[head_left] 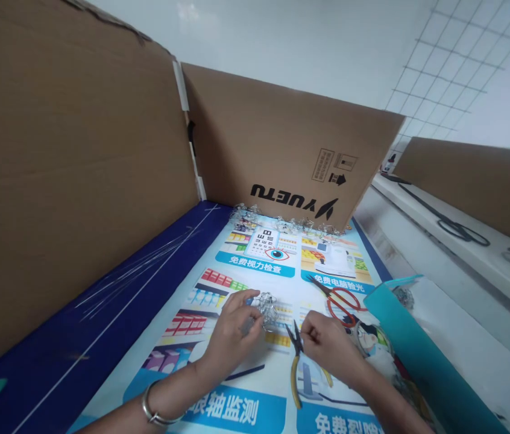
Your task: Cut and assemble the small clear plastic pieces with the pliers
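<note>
My left hand, a bangle on its wrist, pinches the edge of a small tangle of bent silver wire between thumb and fingers. To its right, my right hand is closed with its fingertips together; whatever they hold, if anything, is too small to make out. Pliers with yellow handles lie on the printed sheet, jaws pointing away from me, partly behind my right hand. Just beyond that hand lie red-handled scissors.
Several similar wire pieces line the foot of the back cardboard panel. Straight wires lie on the blue strip at left, beside another cardboard wall. A teal-edged box stands at right, with wire inside.
</note>
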Demonstrator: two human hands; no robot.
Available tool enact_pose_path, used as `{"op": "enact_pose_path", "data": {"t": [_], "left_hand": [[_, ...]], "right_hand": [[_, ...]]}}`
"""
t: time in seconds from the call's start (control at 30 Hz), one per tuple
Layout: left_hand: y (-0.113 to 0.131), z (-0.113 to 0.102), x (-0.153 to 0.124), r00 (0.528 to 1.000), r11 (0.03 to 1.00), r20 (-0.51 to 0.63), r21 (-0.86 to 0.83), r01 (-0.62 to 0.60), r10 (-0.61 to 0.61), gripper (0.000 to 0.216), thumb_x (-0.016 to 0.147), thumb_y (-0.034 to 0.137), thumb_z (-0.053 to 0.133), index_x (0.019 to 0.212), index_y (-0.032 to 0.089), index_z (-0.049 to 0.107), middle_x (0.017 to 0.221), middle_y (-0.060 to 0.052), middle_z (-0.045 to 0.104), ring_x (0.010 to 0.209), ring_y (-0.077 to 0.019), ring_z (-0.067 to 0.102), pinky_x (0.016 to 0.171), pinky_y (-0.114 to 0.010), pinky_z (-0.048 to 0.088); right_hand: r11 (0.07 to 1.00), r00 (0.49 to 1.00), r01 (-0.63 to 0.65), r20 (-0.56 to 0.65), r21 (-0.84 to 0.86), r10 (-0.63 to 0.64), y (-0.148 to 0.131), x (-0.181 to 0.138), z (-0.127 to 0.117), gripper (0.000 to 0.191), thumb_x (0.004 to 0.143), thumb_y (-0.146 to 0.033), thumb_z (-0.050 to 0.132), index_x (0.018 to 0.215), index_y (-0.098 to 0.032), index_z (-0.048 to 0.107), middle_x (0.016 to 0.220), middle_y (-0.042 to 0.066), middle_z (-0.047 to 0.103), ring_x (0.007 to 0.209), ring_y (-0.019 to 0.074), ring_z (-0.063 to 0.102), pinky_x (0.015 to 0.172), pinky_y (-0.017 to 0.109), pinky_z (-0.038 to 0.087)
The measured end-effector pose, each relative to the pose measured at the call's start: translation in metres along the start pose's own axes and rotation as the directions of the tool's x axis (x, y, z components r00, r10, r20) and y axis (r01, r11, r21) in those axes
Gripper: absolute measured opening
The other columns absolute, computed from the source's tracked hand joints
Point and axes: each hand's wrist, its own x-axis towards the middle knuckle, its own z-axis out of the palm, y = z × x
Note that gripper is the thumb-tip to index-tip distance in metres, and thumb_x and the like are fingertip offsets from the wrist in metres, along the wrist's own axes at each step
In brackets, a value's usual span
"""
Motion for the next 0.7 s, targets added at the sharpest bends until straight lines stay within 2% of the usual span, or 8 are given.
{"op": "enact_pose_path", "data": {"t": [0.17,0.3,0.43,0.57,0.7], "left_hand": [[-0.001,-0.001,-0.001,1.0,1.0,-0.01,-0.001,0.018,-0.018,0.013,0.075,0.008,0.049,0.072,0.018,0.057,0.111,-0.008,0.051,0.107,-0.0219,0.047,0.089,-0.038,0.041],[-0.003,-0.004,-0.001,0.999,0.999,0.001,-0.016,0.047,-0.047,0.014,0.075,0.007,0.048,0.073,0.017,0.057,0.112,-0.009,0.05,0.107,-0.0214,0.047,0.09,-0.037,0.041],[-0.002,-0.007,0.0,0.999,0.999,0.015,-0.006,0.047,-0.047,0.013,0.076,0.007,0.049,0.075,0.017,0.058,0.112,-0.009,0.049,0.108,-0.0216,0.046,0.091,-0.037,0.041],[0.003,-0.008,0.0,1.0,0.999,0.012,0.037,-0.015,0.014,0.013,0.077,0.008,0.049,0.077,0.017,0.058,0.112,-0.009,0.05,0.105,-0.0225,0.047,0.088,-0.039,0.042],[0.004,-0.006,-0.002,0.996,0.994,0.003,0.074,-0.084,0.084,0.013,0.078,0.008,0.049,0.078,0.017,0.058,0.114,-0.009,0.05,0.102,-0.0226,0.048,0.086,-0.04,0.043]], "right_hand": [[0.98,0.994,0.097,-0.076,0.175,-0.084,-0.03,0.032,0.015,0.014,0.072,-0.008,0.046,0.078,-0.018,0.053,0.067,-0.003,0.056,0.058,0.0076,0.05,0.055,0.016,0.036],[0.949,0.983,0.154,-0.137,0.274,-0.12,-0.034,0.046,0.023,0.017,0.073,-0.007,0.047,0.079,-0.019,0.058,0.074,-0.001,0.058,0.065,0.0096,0.052,0.061,0.019,0.039],[0.896,0.978,0.168,-0.18,0.411,-0.102,-0.034,0.048,0.022,0.019,0.072,-0.006,0.048,0.079,-0.02,0.059,0.075,-0.001,0.059,0.067,0.0101,0.054,0.06,0.019,0.04],[0.899,0.986,0.128,-0.15,0.419,-0.071,-0.037,0.046,0.021,0.02,0.073,-0.009,0.049,0.087,-0.021,0.058,0.077,-0.001,0.061,0.068,0.0106,0.055,0.062,0.02,0.041],[0.932,0.99,0.122,-0.103,0.342,-0.092,-0.037,0.044,0.021,0.024,0.075,-0.01,0.047,0.094,-0.021,0.057,0.082,0.0,0.061,0.074,0.0124,0.056,0.067,0.022,0.042]]}}
